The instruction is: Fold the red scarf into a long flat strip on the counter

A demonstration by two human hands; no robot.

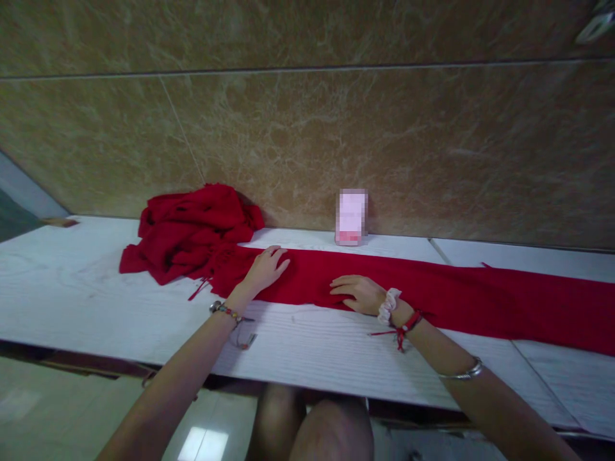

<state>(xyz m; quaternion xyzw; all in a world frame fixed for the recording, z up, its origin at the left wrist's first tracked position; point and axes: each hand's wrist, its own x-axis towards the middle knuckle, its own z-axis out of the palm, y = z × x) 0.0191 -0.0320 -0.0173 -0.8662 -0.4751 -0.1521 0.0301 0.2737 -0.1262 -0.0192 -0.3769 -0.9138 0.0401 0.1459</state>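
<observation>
A long red cloth point(456, 291) lies flat along the white table, running off to the right edge of the view. Its left end, with fringe, meets a crumpled heap of red cloth point(192, 224). My left hand point(268, 269) rests on the flat cloth close to that end, fingers apart. Farther right, my right hand point(358, 293) lies on the same cloth near its front edge, its fingers spread and pointing left. Neither hand grips anything.
A phone point(350, 218), its screen blurred, leans against the brown marbled wall point(288, 141) behind the cloth. A small brown block point(59, 222) sits at the table's point(96, 307) far left corner. My knees are below the front edge.
</observation>
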